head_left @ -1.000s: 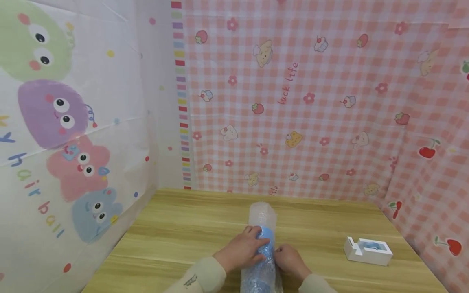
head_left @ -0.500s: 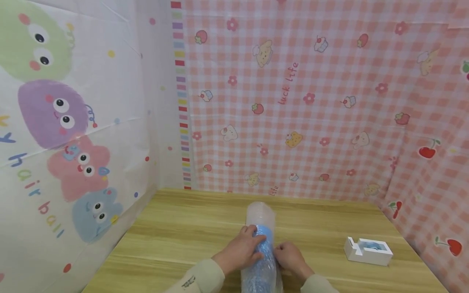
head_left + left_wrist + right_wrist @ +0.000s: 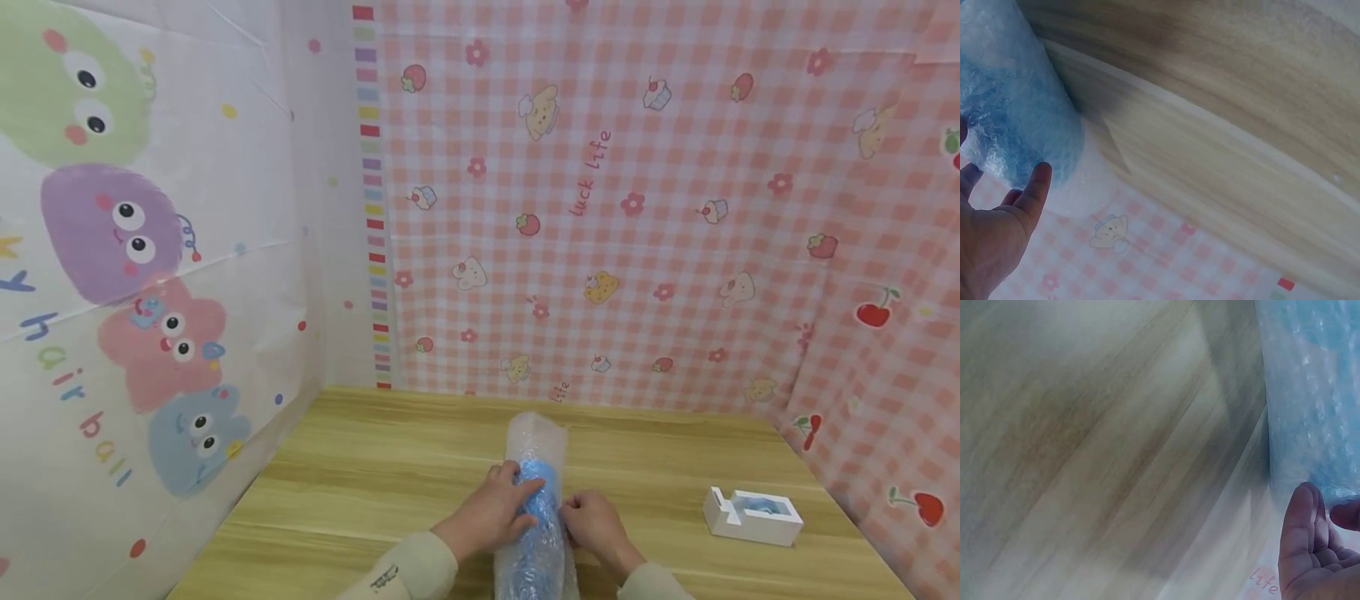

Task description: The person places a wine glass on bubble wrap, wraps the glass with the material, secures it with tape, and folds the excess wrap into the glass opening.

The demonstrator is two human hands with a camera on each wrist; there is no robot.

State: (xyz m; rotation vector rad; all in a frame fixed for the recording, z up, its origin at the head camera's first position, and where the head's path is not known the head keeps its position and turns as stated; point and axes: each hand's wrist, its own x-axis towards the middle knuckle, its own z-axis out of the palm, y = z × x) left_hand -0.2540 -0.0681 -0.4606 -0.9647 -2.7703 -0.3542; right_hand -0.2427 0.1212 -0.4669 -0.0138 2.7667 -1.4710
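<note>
A blue object (image 3: 536,504) lies rolled in clear bubble wrap (image 3: 536,437) in the middle of the table, its long side pointing away from me. My left hand (image 3: 487,510) rests on top of the roll with its fingers spread; the left wrist view shows its fingertips (image 3: 1041,172) against the wrap. On the right side, my right hand (image 3: 596,527) pinches the edge of the bubble wrap between thumb and fingers, seen close up in the right wrist view. What the blue thing is, the wrap hides.
A white tape dispenser (image 3: 753,518) with a roll of bluish tape stands on the right of the wooden table (image 3: 375,467). Behind rises a pink checked curtain (image 3: 637,250), and a white cartoon-printed sheet (image 3: 255,208) hangs on the left.
The bubble-wrapped roll has turned and shifted very slightly under my hands. Both hands stay in nearly the same places; the tape dispenser has not moved.
</note>
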